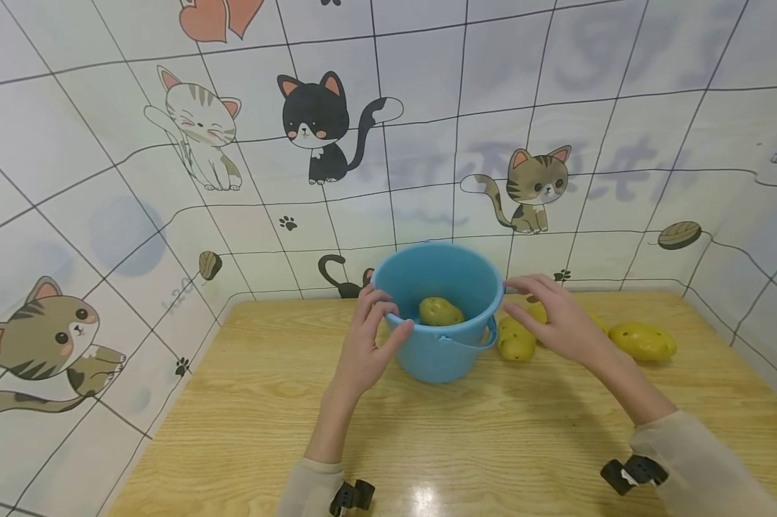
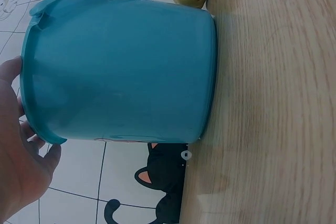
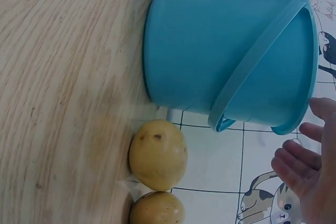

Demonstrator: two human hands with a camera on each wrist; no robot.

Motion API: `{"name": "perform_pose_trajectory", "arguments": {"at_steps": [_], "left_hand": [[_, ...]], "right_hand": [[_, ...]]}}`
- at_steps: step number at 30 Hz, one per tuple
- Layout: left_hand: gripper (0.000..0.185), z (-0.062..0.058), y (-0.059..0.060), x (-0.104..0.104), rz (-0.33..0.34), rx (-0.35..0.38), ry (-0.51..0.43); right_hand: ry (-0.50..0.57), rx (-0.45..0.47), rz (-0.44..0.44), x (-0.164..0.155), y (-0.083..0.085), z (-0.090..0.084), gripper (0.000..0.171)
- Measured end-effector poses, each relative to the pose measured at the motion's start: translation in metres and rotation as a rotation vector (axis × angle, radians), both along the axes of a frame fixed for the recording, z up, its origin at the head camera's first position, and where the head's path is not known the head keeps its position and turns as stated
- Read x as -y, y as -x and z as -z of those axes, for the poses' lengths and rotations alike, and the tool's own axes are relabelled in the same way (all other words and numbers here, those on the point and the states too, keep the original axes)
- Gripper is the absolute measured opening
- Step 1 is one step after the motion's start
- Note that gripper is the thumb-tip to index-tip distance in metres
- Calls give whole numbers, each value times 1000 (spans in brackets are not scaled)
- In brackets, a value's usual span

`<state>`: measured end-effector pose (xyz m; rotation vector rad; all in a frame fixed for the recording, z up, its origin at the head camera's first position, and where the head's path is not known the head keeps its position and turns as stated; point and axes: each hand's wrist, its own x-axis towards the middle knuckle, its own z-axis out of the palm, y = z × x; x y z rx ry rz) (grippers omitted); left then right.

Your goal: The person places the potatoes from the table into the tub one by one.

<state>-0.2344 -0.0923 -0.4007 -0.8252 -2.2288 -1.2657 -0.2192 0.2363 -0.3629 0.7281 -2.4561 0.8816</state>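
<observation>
A blue plastic bucket [image 1: 436,352] stands upright on the wooden table, its handle [image 1: 469,343] hanging down toward the front right. Inside it lies one potato [image 1: 440,311]. My left hand [image 1: 367,345] holds the bucket's left rim, fingers curled over the edge and thumb at the front. On the other side, my right hand [image 1: 559,319] is held with its fingers loosely extended, fingertips right at the rim. The right wrist view shows that hand [image 3: 315,166] with nothing in its grasp. Beside the bucket sits a potato [image 3: 158,155], partly behind the right hand in the head view.
Farther right on the table [image 1: 266,402] lies another potato [image 1: 643,341], with more potatoes partly hidden behind the right hand. A wall [image 1: 421,179] covered in cat drawings and grid lines rises close behind the bucket and along both sides.
</observation>
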Motion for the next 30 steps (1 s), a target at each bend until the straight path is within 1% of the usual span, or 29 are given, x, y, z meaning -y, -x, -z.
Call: {"name": "perform_pose_trajectory", "arguments": {"at_steps": [7, 16, 20, 26, 30], "left_hand": [[20, 1, 1, 0, -5, 14, 7], [21, 1, 1, 0, 0, 24, 5], [22, 1, 0, -1, -3, 30, 9], [20, 0, 0, 0, -4, 24, 7], [19, 0, 0, 0, -4, 18, 3]], "right_hand": [[-15, 71, 45, -9, 1, 11, 39], [-79, 156, 93, -20, 2, 25, 44], [-133, 176, 113, -24, 4, 33, 46], [-164, 216, 130, -30, 5, 45, 48], [-194, 221, 135, -32, 6, 50, 51]]}}
